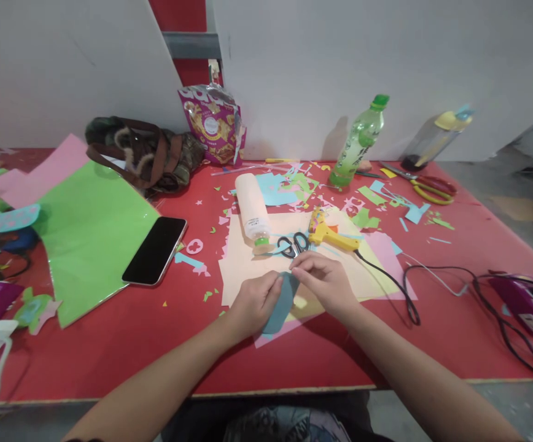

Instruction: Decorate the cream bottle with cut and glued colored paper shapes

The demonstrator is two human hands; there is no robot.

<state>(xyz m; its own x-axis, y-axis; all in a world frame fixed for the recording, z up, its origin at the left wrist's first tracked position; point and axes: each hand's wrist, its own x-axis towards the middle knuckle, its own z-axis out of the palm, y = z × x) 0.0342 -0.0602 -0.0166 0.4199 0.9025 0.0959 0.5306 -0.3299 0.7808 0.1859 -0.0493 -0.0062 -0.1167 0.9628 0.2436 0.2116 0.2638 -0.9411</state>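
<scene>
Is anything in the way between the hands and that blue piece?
Nothing visible is in the way. The left hand holds the blue piece, and the right hand has its fingertips right by the top edge. The black-handled scissors lie beyond it, not in between.

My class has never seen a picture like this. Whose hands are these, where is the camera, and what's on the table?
There is no machine here: these are a person's two bare hands. The single picture comes from a camera on that person's head, looking forward and down, so the forearms enter from below.

The left hand holds a blue piece. The right hand has its fingertips at the top end of it; whether they grip it is hard to tell.

Around them on the red table lie a phone, a green sheet, a yellow glue gun, a white bottle and paper scraps.
</scene>
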